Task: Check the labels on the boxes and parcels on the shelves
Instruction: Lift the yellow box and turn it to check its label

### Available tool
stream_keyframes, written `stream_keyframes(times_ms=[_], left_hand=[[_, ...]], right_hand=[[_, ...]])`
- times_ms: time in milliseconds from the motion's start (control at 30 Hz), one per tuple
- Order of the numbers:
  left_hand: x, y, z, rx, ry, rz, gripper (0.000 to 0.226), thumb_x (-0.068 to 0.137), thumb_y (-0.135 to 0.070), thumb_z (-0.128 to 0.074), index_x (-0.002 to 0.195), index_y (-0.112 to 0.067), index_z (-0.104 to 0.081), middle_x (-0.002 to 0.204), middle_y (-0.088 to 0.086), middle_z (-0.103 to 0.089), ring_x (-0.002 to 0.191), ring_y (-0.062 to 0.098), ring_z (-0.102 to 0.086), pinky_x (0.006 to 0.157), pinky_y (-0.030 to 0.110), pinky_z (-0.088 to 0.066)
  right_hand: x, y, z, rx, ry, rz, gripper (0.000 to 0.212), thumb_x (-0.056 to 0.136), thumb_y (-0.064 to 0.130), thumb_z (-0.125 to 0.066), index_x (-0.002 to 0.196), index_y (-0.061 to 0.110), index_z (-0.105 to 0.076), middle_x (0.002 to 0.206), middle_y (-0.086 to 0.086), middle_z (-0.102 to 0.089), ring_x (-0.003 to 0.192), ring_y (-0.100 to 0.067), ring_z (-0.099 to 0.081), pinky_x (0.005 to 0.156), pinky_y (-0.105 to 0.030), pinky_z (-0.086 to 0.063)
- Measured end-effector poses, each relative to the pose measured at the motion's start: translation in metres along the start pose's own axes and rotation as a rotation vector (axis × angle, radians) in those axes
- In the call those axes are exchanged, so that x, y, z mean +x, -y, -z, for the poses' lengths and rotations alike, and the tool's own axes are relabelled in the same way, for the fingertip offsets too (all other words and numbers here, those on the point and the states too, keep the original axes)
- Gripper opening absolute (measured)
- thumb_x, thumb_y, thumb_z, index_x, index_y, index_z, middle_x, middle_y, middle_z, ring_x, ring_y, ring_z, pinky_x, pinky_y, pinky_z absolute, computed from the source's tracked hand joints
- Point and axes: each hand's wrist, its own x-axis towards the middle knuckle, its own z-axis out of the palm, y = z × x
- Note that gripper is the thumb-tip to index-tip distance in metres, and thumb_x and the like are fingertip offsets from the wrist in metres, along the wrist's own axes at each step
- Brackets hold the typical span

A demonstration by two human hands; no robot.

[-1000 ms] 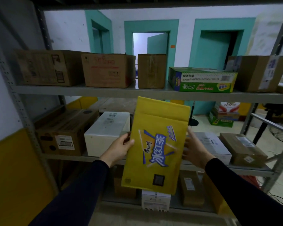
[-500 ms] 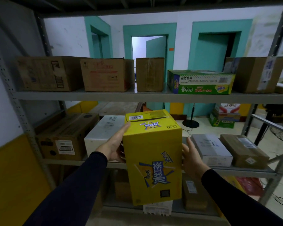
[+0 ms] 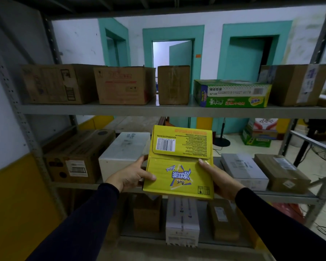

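I hold a yellow box [image 3: 181, 178] in front of the middle shelf [image 3: 73, 185], tipped so its barcode label [image 3: 165, 144] and printed text face me. My left hand [image 3: 132, 175] grips its left side, thumb lying on the front face. My right hand [image 3: 217, 178] grips the right side, thumb up along the edge. On the middle shelf sit a brown carton [image 3: 77, 157] with a white label, a white box [image 3: 124, 151], a grey-white box [image 3: 243, 171] and a brown parcel [image 3: 281, 173].
The upper shelf [image 3: 158, 109] carries three brown cartons [image 3: 58, 83], a green box [image 3: 231, 94] with a barcode and another brown carton [image 3: 295, 84]. More parcels [image 3: 182, 223] stand on the lower shelf. Steel uprights [image 3: 26, 132] flank the bay. Doorways lie behind.
The yellow box has been tilted back and lowered, so its barcoded end now faces me instead of the long printed face. Both hands stayed on its sides and turned with it.
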Motion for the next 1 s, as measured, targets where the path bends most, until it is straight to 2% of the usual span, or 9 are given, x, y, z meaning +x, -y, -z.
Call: stream_keyframes(times_ms=[67,233,367,467,600,667,733,867,1000], left_hand=[[-0.001,0.001,0.000,0.013,-0.002,0.002,0.092,0.076,0.005,-0.074,0.149,-0.031,-0.029,0.130,0.011,-0.059,0.119,0.034,-0.057,0.093,0.049,-0.051],[0.000,0.005,0.003,0.025,-0.034,0.004,0.091,0.075,0.001,-0.077,0.147,-0.026,-0.029,0.132,0.014,-0.058,0.121,0.036,-0.055,0.103,0.055,-0.045],[-0.003,-0.004,-0.006,-0.160,-0.150,-0.028,0.051,0.090,-0.052,-0.058,0.127,-0.016,-0.058,0.109,0.012,-0.072,0.102,0.029,-0.067,0.080,0.042,-0.053],[0.003,-0.005,-0.005,-0.246,-0.218,-0.050,0.063,0.088,-0.069,-0.048,0.129,-0.023,-0.060,0.107,0.012,-0.075,0.098,0.029,-0.071,0.074,0.039,-0.056],[0.007,-0.004,0.000,-0.260,-0.236,-0.008,0.094,0.071,-0.089,-0.046,0.144,-0.030,-0.046,0.129,0.015,-0.065,0.118,0.035,-0.062,0.100,0.057,-0.047],[0.008,-0.006,0.000,-0.320,-0.167,0.065,0.100,0.070,-0.095,-0.035,0.137,-0.024,-0.054,0.129,0.019,-0.064,0.120,0.039,-0.060,0.102,0.059,-0.044],[0.008,-0.008,-0.001,-0.393,-0.119,0.097,0.098,0.071,-0.095,-0.033,0.124,-0.019,-0.065,0.121,0.021,-0.068,0.115,0.041,-0.063,0.099,0.058,-0.046],[0.003,-0.012,-0.004,-0.264,-0.237,0.086,0.055,0.087,-0.063,-0.057,0.124,-0.022,-0.060,0.120,0.020,-0.067,0.111,0.039,-0.062,0.099,0.056,-0.047],[-0.007,-0.001,-0.001,-0.139,-0.198,0.054,0.032,0.093,-0.033,-0.063,0.118,-0.014,-0.061,0.119,0.015,-0.061,0.111,0.033,-0.058,0.104,0.053,-0.046]], right_hand=[[0.001,-0.004,-0.001,-0.003,0.009,0.023,0.090,0.060,0.070,-0.083,0.135,0.032,-0.052,0.122,-0.009,-0.072,0.109,-0.034,-0.070,0.098,-0.059,-0.052],[-0.001,-0.008,-0.003,-0.011,0.028,0.086,0.064,0.076,0.055,-0.073,0.133,0.036,-0.052,0.121,-0.004,-0.072,0.107,-0.029,-0.071,0.093,-0.054,-0.056],[-0.009,-0.010,-0.006,-0.074,0.046,0.132,0.074,0.071,0.053,-0.082,0.136,0.033,-0.052,0.122,0.002,-0.072,0.108,-0.020,-0.071,0.089,-0.041,-0.057],[-0.007,-0.013,-0.003,-0.111,0.064,0.131,0.087,0.057,0.063,-0.087,0.134,0.040,-0.053,0.126,0.003,-0.070,0.113,-0.022,-0.069,0.102,-0.052,-0.051],[-0.005,-0.013,-0.004,-0.109,0.097,0.148,0.083,0.059,0.062,-0.087,0.132,0.042,-0.053,0.128,0.002,-0.069,0.114,-0.023,-0.068,0.103,-0.052,-0.051],[-0.005,-0.013,-0.003,-0.126,0.119,0.170,0.091,0.055,0.061,-0.089,0.134,0.039,-0.052,0.126,0.003,-0.070,0.113,-0.021,-0.069,0.098,-0.047,-0.055],[-0.009,-0.014,-0.002,-0.173,0.150,0.185,0.100,0.050,0.061,-0.092,0.137,0.037,-0.049,0.125,0.006,-0.070,0.114,-0.018,-0.068,0.094,-0.040,-0.057],[-0.014,-0.011,0.002,-0.177,0.220,0.151,0.097,0.056,0.063,-0.089,0.140,0.041,-0.048,0.133,0.006,-0.066,0.123,-0.017,-0.062,0.105,-0.042,-0.048],[-0.015,-0.001,0.003,0.085,0.112,-0.037,0.077,0.077,0.087,-0.041,0.121,0.029,-0.067,0.118,-0.010,-0.074,0.119,-0.036,-0.063,0.105,-0.051,-0.044]])
